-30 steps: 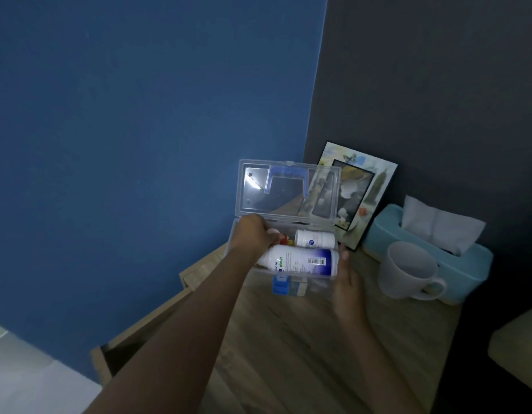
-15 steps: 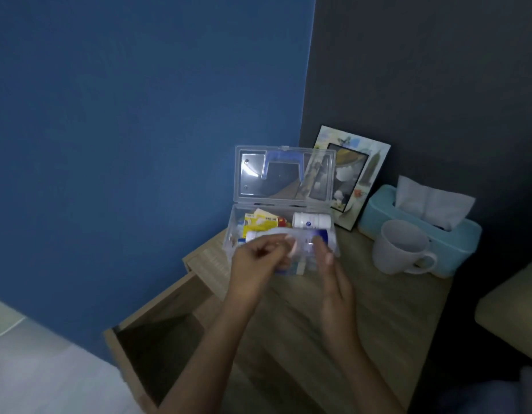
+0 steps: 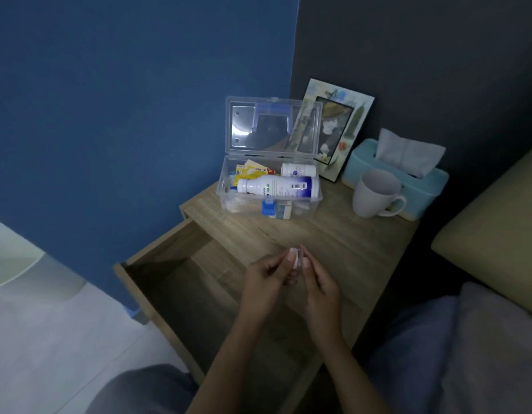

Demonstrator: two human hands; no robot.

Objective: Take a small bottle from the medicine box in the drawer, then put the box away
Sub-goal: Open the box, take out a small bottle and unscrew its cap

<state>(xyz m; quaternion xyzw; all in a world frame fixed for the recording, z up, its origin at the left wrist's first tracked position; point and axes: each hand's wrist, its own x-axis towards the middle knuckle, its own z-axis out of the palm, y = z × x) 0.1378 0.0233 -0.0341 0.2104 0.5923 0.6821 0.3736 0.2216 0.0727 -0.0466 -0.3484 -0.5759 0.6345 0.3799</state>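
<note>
Both hands, left hand point(image 3: 263, 279) and right hand point(image 3: 320, 283), are pinching the small bottle point(image 3: 297, 259) over the open drawer point(image 3: 181, 282), so, I judge, they should be keeping it firm before closing the medicine box point(image 3: 269, 186) sitting at twelve o'clock.
</note>
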